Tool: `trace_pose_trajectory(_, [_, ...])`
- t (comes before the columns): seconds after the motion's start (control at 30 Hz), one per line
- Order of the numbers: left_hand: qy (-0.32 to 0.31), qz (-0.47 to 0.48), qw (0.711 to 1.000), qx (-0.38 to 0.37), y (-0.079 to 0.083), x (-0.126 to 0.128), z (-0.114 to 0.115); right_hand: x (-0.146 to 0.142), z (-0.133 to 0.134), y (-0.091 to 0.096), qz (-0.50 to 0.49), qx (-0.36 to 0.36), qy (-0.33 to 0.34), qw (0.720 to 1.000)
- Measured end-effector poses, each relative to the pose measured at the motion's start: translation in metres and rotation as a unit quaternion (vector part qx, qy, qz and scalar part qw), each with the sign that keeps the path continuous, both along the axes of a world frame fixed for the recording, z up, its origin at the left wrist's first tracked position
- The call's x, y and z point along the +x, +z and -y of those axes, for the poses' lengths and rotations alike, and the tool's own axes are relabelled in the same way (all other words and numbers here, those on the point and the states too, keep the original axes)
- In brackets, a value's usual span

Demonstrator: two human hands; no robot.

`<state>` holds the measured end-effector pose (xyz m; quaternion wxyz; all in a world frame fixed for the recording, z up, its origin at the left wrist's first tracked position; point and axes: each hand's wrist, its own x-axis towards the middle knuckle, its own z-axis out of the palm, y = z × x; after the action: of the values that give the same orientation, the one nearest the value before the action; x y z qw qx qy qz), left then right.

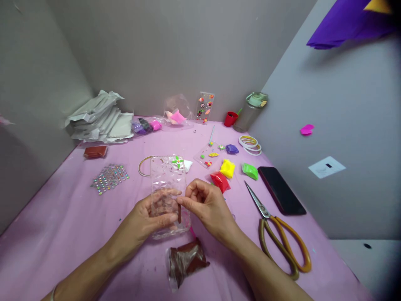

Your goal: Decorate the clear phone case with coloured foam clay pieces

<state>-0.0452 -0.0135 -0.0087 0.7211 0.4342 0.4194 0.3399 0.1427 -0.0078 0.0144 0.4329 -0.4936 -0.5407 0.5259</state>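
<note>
My left hand [147,217] grips a clear phone case [167,179] from below, holding it over the pink table. A small green clay flower [177,161] sits at the case's top. My right hand [206,205] pinches a thin brown clay strip [179,213] against the case's right side. A bag of brown clay [186,261] lies just below both hands.
Red [219,181], yellow [227,168], green [249,171] and purple [232,149] clay bags lie to the right, with a decorated clear case [208,155]. Scissors [275,234] and a dark phone [281,190] are further right. Rhinestone sheet [109,177] and stacked packets [100,119] sit left.
</note>
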Motion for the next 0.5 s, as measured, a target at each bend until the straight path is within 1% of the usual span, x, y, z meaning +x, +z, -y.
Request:
trace_pose_trajectory(0.17, [0.002, 0.008, 1.0, -0.009, -0.0034, -0.0007, 0.0013, 0.0005, -0.0004, -0.0003, 0.002, 0.009, -0.013, 1.0])
trace_pose_trajectory(0.37, [-0.001, -0.01, 1.0, 0.003, -0.0002, -0.0005, 0.0013, -0.0003, 0.0007, -0.0027, 0.015, 0.016, -0.015, 1.0])
trace_pose_trajectory(0.5, [0.002, -0.011, 1.0, 0.004, -0.0002, 0.0005, 0.0005, 0.0, 0.0007, -0.0037, 0.046, 0.025, -0.017, 0.998])
